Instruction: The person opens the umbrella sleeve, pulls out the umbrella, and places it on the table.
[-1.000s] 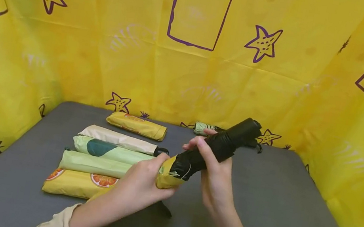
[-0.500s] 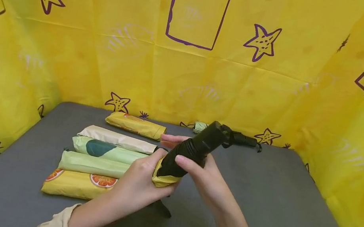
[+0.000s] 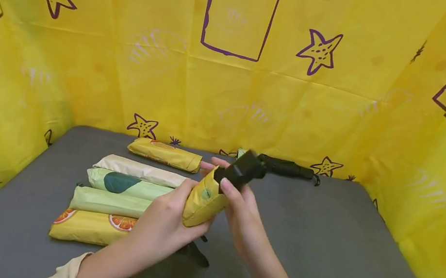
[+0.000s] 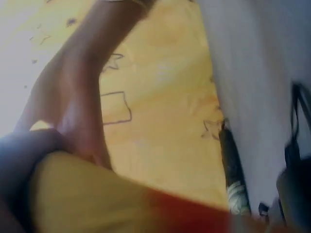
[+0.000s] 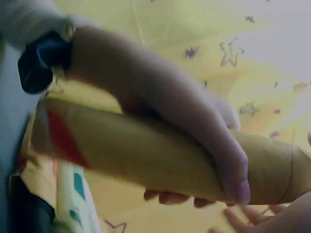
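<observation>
In the head view a folded black umbrella stands tilted in a yellow sleeve, with only its black handle end showing. My left hand grips the sleeve's lower part; the right wrist view shows its fingers wrapped around the yellow cloth. At the sleeve's mouth is my right hand, its thumb by the cloth's edge and the black end, other fingers on the far side. The left wrist view has this right hand beside the dark end, blurred. A red patch marks the sleeve in the right wrist view.
To the left lie a yellow umbrella with orange slices, a plain light green one, a green one with a dark spot and a cream one. Behind are a yellow one and a black one by the yellow curtain.
The black umbrella has sunk deeper into the yellow sleeve, whose mouth has come up around it. My right hand has slid down the umbrella toward my left hand.
</observation>
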